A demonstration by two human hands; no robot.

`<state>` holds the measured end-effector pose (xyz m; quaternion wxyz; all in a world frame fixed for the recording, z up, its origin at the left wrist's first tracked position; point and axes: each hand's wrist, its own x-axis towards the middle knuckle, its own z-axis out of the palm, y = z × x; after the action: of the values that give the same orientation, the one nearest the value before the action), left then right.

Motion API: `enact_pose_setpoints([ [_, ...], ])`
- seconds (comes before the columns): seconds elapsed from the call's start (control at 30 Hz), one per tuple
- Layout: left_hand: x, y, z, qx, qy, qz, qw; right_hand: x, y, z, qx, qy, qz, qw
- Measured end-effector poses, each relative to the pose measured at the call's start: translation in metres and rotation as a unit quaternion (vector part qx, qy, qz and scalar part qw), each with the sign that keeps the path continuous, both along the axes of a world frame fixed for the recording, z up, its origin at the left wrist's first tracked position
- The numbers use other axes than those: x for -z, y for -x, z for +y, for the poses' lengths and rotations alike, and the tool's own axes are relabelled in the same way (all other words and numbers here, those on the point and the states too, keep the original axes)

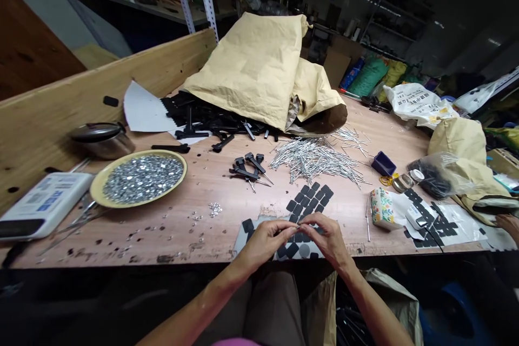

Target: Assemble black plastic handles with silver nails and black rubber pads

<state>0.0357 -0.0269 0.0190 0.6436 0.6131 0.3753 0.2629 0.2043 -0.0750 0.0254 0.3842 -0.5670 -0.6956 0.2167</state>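
My left hand (270,237) and my right hand (325,237) meet near the table's front edge, thumbs and forefingers pinched. Between the fingertips is something small that I cannot make out. Beneath and beyond them lie rows of black rounded-square pads (308,203), partly hidden by the hands. Under the hands is a grey sheet (240,243). Farther back spreads a heap of thin metal rods (314,158). To its left are several black plastic pieces (247,168) with metal rods sticking out. A few small metal washers (214,208) lie scattered left of my hands.
A yellow dish (95,189) of small metal parts, a metal pot (103,143) and a white scale (44,205) stand left. Large paper sacks (251,65) rest on black parts behind. A patterned box (380,210) and another person's hand (508,226) are right.
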Motion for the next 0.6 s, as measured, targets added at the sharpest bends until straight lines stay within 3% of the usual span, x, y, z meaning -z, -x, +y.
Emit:
enact_pose_setpoints([
  [0.1, 0.0002, 0.0001, 0.0009, -0.002, 0.049, -0.010, 0.999, 0.0005, -0.0003, 0.0008, -0.004, 0.019, 0.024, 1.000],
  [0.3, -0.0017, -0.0010, 0.0005, -0.022, 0.044, -0.012, 0.999, 0.0056, 0.0000, 0.0033, 0.015, 0.068, 0.101, 0.993],
  [0.6, 0.0018, 0.0032, 0.0052, 0.062, 0.243, -0.058, 0.966, 0.0009, 0.0024, 0.0026, 0.007, 0.062, 0.091, 0.994],
])
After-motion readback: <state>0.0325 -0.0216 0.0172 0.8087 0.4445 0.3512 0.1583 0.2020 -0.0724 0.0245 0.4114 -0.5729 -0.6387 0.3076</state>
